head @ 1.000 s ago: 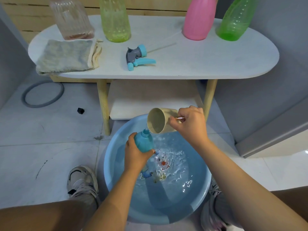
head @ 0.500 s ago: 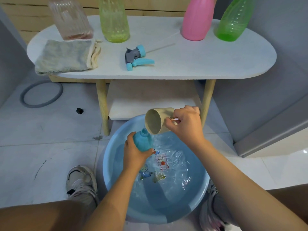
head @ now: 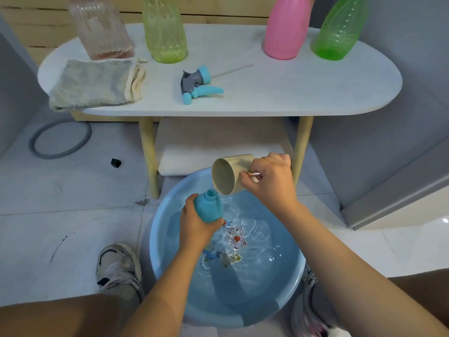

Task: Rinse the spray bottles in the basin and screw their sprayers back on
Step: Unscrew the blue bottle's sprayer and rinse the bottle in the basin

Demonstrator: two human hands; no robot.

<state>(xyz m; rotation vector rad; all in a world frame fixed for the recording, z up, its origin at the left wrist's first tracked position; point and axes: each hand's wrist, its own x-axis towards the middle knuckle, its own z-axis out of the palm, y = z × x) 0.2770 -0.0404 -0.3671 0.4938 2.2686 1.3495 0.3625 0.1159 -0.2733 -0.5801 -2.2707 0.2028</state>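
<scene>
A blue basin (head: 167, 261) of rippling water sits on the floor between my feet. My left hand (head: 195, 229) grips a small blue spray bottle (head: 207, 206) above the water, its open neck pointing up. My right hand (head: 272, 183) holds a beige cup (head: 229, 175) by its handle, tipped on its side with the rim right over the bottle's neck. A blue and grey sprayer head (head: 196, 83) with its long tube lies on the white table (head: 291, 93).
At the table's back stand a clear bottle (head: 102, 30), a yellow-green bottle (head: 165, 32), a pink bottle (head: 286, 30) and a green bottle (head: 340, 30). A folded grey cloth (head: 94, 83) lies at its left. A grey ring (head: 60, 139) lies on the floor.
The cup stays tipped over the bottle's neck throughout. Both hands hold nearly still; the water in the basin keeps rippling.
</scene>
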